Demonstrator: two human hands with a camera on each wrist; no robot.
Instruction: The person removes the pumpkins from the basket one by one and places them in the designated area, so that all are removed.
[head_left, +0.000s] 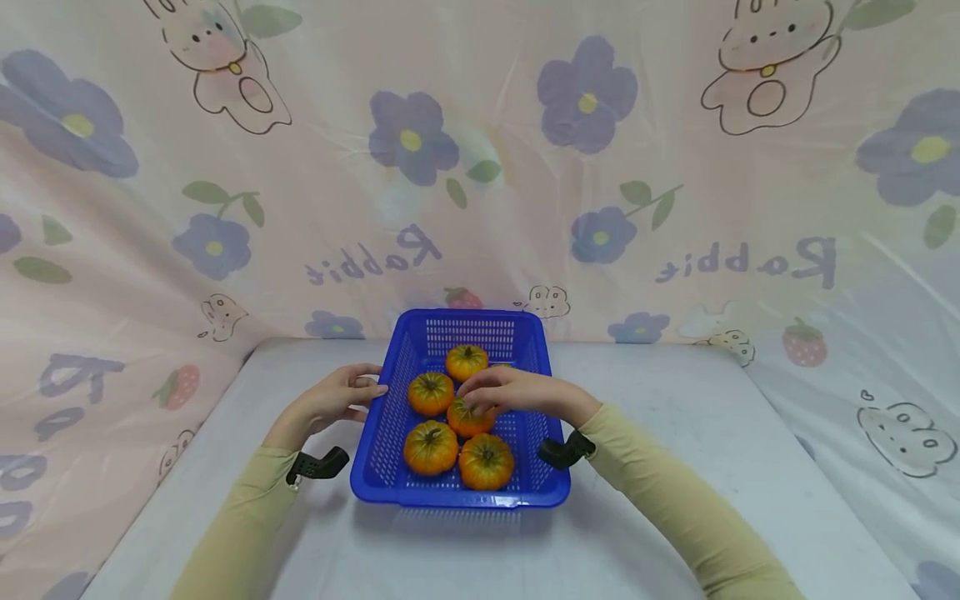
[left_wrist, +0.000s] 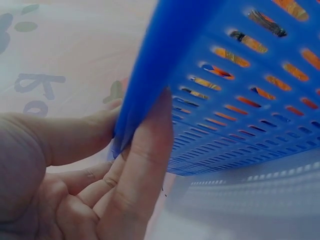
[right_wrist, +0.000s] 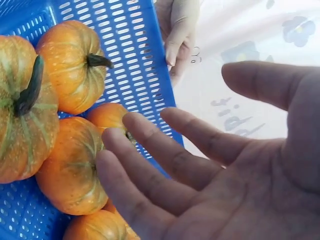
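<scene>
A blue plastic basket [head_left: 555, 492] with slotted walls stands on the table and holds several small orange pumpkins [head_left: 431, 447] with dark stems. My left hand [head_left: 341, 398] pinches the basket's left rim [left_wrist: 150, 75], thumb on one side and fingers on the other. Over the middle of the basket, my right hand [head_left: 525, 392] hovers with its fingers spread and slightly bent. The right wrist view shows no pumpkin in that right hand [right_wrist: 210, 185]; its fingertips are close to a pumpkin [right_wrist: 75, 165], and whether they touch cannot be told. That hand partly covers the pumpkins on the right.
The white table [head_left: 660, 500] spreads around the basket. Behind it hangs a pale curtain [head_left: 495, 225] printed with flowers and rabbits, also along both sides. A black wrist mount [head_left: 318, 463] sits on the left sleeve, another black mount [head_left: 566, 450] on the right.
</scene>
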